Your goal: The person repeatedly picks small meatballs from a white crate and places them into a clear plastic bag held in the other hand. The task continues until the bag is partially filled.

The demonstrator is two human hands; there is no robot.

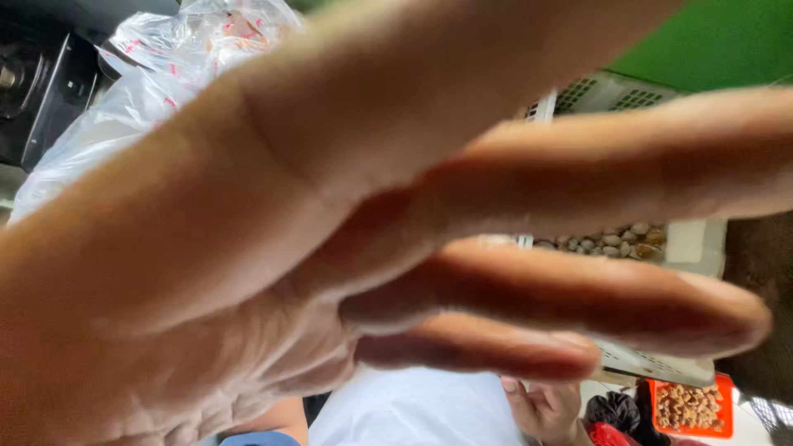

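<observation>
Left hand [273, 239] spread wide, empty, blurred across the lens, hiding most of white basket [652, 363]; other hand unseen.

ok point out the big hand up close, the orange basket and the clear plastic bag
hand [273, 206], head view, on the palm near the finger bases
orange basket [719, 413], head view, on its right rim at lower right
clear plastic bag [140, 91], head view, on its crinkled side at upper left
</observation>
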